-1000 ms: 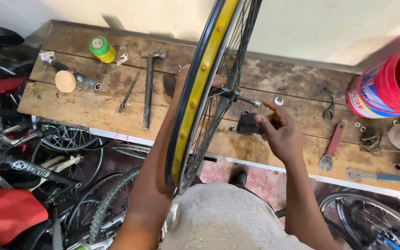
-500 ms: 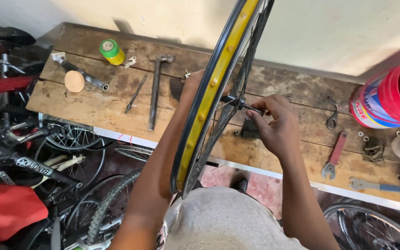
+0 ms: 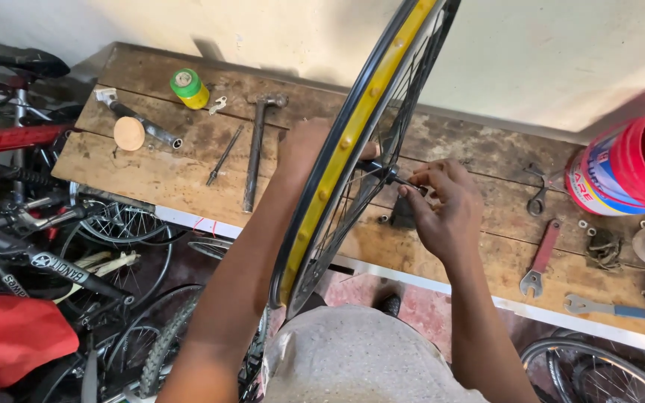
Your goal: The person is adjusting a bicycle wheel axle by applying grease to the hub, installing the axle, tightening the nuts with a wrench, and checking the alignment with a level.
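We see the bicycle wheel [image 3: 352, 142] standing upright over the wooden workbench [image 3: 151, 172], the left hand [image 3: 304, 149] closed on its far side near the hub, and the right hand [image 3: 446, 205] pinching the axle end [image 3: 401, 179] with its fingertips.

The left arm reaches forward, and the left hand [image 3: 304, 149] is partly hidden, so its grip cannot be seen. The right hand [image 3: 446, 209] is bent at the wrist, its fingers [image 3: 419, 183] pinched together.
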